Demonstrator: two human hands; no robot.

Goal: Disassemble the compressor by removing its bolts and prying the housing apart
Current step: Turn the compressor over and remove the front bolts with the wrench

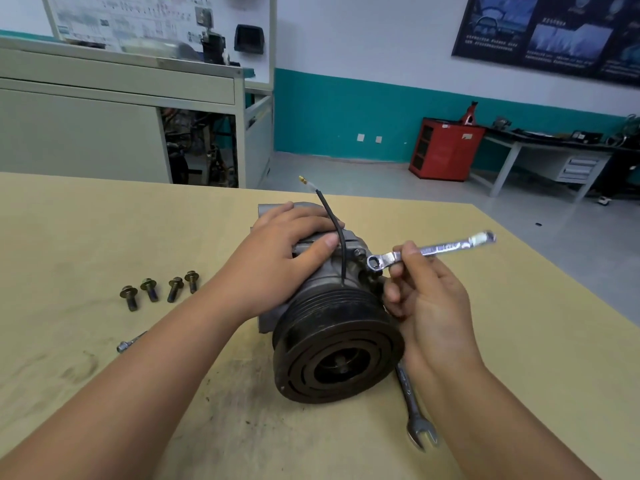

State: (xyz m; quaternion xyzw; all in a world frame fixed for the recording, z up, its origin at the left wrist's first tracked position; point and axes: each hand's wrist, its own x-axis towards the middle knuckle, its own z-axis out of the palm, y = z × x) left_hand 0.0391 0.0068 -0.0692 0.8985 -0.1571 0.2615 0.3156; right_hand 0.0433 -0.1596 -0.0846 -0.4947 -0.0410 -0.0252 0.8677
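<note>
Compressor (339, 327) lies near the middle of the tabletop (104, 220), pulley face toward the near edge, with a black wire (337, 233) rising from its body.

Step in hand, as judged: bolt removal; the housing is not yet pried apart.
- Left hand (287, 247): laid flat over the housing, fingers nearly straight, pressing it steady.
- Right hand (429, 299): thumb and fingers pinch the shaft of the ring wrench (440, 249). Its ring end sits just beside a fitted bolt (360, 252) and does not appear seated on it.

Next move calls for dropping the ring squarely over the bolt head while the left hand resists rotation.

Count:
- Loose bolts, four, in a row toward the left edge: (129, 297), (149, 289), (175, 289), (192, 281).
- Wrenches, two: the second, an open-ended wrench (414, 407), lies under the right wrist.
- Slender metal rod (130, 342), one, partly hidden by the left forearm.
</note>
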